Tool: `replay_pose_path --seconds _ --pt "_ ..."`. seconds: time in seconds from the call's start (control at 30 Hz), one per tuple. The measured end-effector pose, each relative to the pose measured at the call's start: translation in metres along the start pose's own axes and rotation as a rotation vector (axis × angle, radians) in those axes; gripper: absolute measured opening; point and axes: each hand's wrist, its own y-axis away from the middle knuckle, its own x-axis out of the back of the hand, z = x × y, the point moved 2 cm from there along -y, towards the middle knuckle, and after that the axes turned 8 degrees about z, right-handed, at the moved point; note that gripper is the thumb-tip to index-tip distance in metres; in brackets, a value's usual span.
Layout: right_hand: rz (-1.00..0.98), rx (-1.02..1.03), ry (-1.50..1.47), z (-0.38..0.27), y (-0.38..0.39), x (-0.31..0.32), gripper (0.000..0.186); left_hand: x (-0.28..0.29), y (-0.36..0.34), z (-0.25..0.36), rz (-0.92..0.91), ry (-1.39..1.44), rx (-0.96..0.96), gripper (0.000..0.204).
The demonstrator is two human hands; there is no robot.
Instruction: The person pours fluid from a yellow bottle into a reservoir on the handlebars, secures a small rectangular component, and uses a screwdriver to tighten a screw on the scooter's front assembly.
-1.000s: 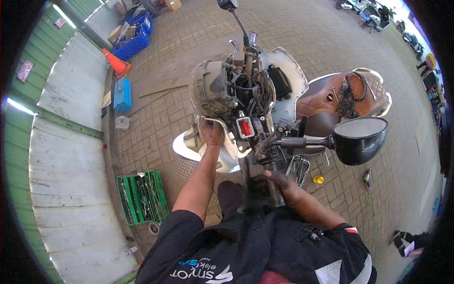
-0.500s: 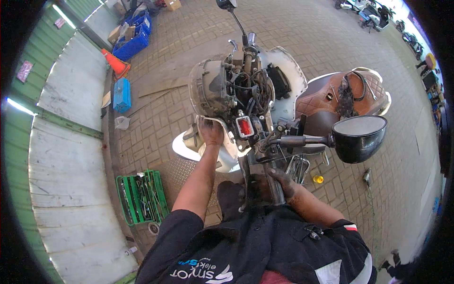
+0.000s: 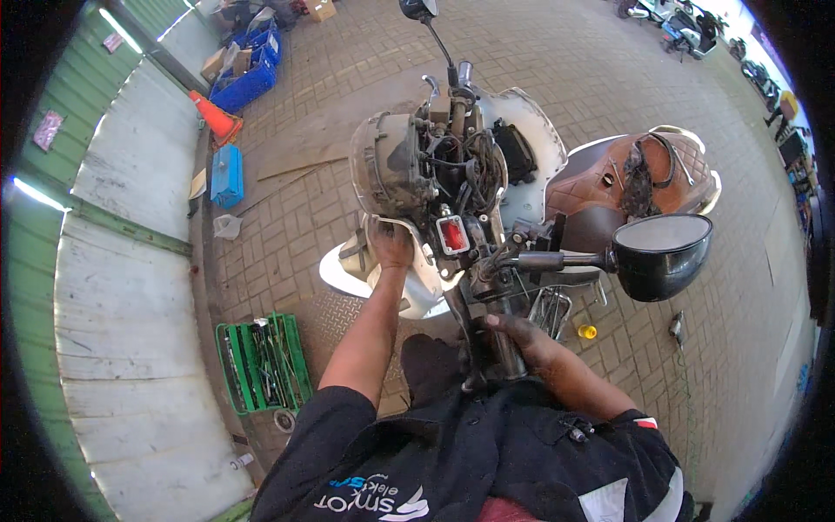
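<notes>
Before me stands a white scooter with its front opened up, wires and the back of the headlight housing exposed. My right hand is closed round the black handlebar grip, thumb on top. Its fingers pull the brake lever close to the grip. Beside the lever's mount, a small lidless rectangular reservoir shows red inside. My left hand reaches down inside the white front panel; its fingers are hidden there.
A black mirror juts out at the right. On the brown seat lie dark parts and tools. A green toolbox stands at lower left, near a blue box and an orange cone. A yellow item sits on the paving.
The brake lever has swung in toward the handlebar grip, drawn by my right hand's fingers. My left hand stays inside the front panel.
</notes>
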Motion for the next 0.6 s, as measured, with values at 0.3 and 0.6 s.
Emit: replay_pose_path --seconds 0.3,0.6 --pt "0.315 0.189 0.303 -0.012 0.014 -0.005 0.052 0.013 -0.009 0.025 0.006 0.311 0.257 0.033" --pt "0.013 0.177 -0.011 0.015 -0.023 0.023 0.077 -0.001 0.0 0.012 0.058 0.783 0.601 0.033"
